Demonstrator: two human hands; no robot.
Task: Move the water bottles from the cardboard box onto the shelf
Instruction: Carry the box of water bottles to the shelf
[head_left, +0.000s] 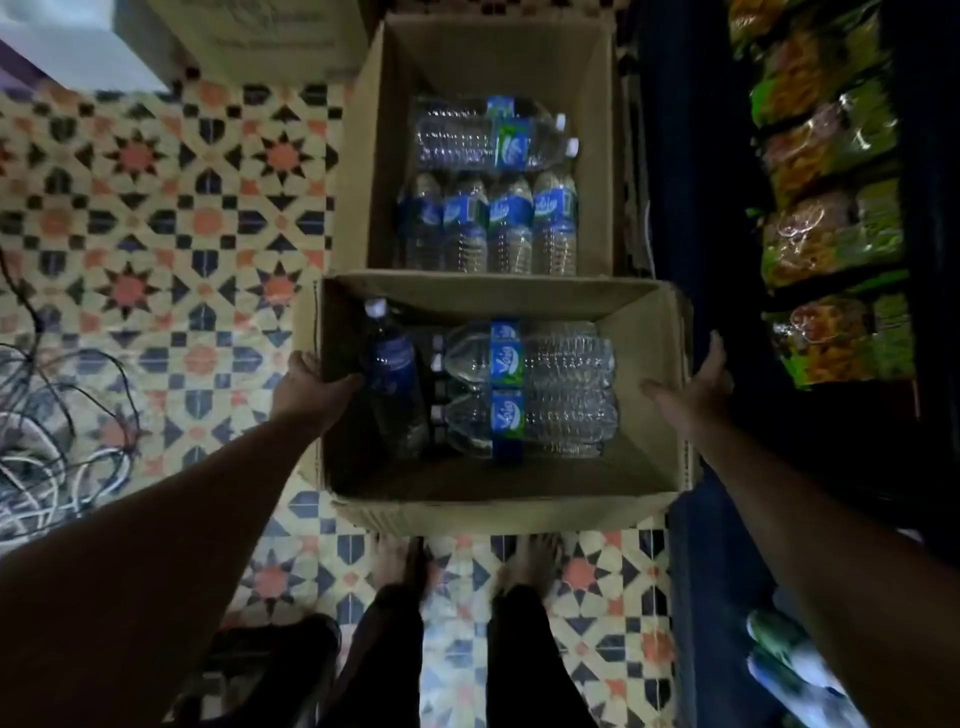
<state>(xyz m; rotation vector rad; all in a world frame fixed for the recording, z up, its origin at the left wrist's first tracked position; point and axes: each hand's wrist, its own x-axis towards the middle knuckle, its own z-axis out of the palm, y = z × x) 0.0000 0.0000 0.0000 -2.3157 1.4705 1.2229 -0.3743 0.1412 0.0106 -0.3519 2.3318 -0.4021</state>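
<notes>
Two open cardboard boxes stand on the patterned floor below me. The near box (498, 506) holds several clear water bottles (530, 389) lying on their sides, with one darker bottle (392, 374) at its left. The far box (483, 47) holds more bottles (493, 223), some upright, some lying. My left hand (306, 387) grips the near box's left wall, fingers curled over the rim. My right hand (698, 382) is at the right wall, fingers spread over the rim. The dark shelf (727, 545) rises at the right.
Snack packets (831, 208) hang in rows on the shelf at the right. A tangle of cables (57, 441) lies on the tiled floor at the left. My bare feet (462, 564) stand just behind the near box. Bottles (795, 670) show low on the shelf.
</notes>
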